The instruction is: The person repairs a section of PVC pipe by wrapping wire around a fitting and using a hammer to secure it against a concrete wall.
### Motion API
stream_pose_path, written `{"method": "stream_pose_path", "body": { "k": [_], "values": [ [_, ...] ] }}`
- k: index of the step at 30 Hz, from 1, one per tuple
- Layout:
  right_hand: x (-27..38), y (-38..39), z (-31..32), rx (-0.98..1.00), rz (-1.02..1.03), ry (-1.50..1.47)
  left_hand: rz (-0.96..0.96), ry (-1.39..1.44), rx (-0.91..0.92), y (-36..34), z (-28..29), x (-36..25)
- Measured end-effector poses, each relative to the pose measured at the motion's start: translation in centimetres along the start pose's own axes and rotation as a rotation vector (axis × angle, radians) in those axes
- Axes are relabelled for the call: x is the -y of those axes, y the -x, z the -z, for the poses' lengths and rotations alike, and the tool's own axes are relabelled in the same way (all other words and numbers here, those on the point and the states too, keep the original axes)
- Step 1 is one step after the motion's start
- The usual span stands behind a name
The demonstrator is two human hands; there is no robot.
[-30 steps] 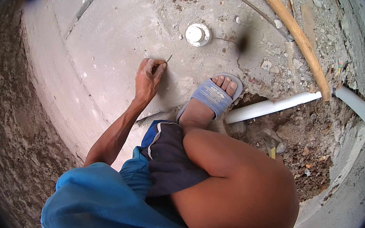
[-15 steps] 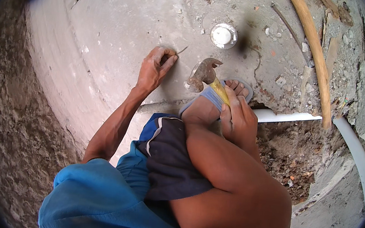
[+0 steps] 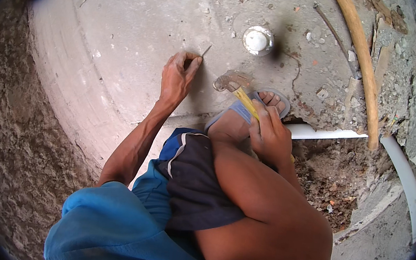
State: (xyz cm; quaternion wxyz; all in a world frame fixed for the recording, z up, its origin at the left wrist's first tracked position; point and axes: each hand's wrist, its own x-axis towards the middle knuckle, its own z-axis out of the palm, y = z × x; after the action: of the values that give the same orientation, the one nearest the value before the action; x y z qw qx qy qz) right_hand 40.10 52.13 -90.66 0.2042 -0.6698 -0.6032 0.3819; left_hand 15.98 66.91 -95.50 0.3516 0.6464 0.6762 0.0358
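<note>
Hammer (image 3: 240, 94) with a yellow handle is right in the middle of my feed, head pointing off to the left and a bit blurry, so I can't tell if it's touching the concrete floor (image 3: 129, 54). I've got the right hand (image 3: 272, 137) wrapped around the handle, fingers closed, right over a blue-grey sandal (image 3: 240, 109) with a foot in it. Over to the left, the left hand (image 3: 177, 75) is pinching a thin nail (image 3: 206, 51) between thumb and fingers, tilted toward the far right; the hammer head sits near it, on the right and closer to me. Farther out there's a round white cap (image 3: 257, 40) on the floor. On the right I see a long wooden stick (image 3: 359, 44), its near end by a white pipe (image 3: 323, 134) that runs along some loose dirt (image 3: 327, 166).
</note>
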Motion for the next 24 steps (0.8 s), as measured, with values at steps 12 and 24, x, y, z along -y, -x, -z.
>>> {"method": "stream_pose_path", "body": {
  "k": [12, 24],
  "values": [
    [1.5, -4.1, -0.8, -0.071, 0.117, 0.05, 0.143, 0.114, 0.075, -1.2, 0.8, -0.2],
    [2.3, -5.8, -3.6, -0.132, 0.318, 0.268, -0.071, 0.103, 0.005, -1.0, 0.1, 1.8]
  ]
}}
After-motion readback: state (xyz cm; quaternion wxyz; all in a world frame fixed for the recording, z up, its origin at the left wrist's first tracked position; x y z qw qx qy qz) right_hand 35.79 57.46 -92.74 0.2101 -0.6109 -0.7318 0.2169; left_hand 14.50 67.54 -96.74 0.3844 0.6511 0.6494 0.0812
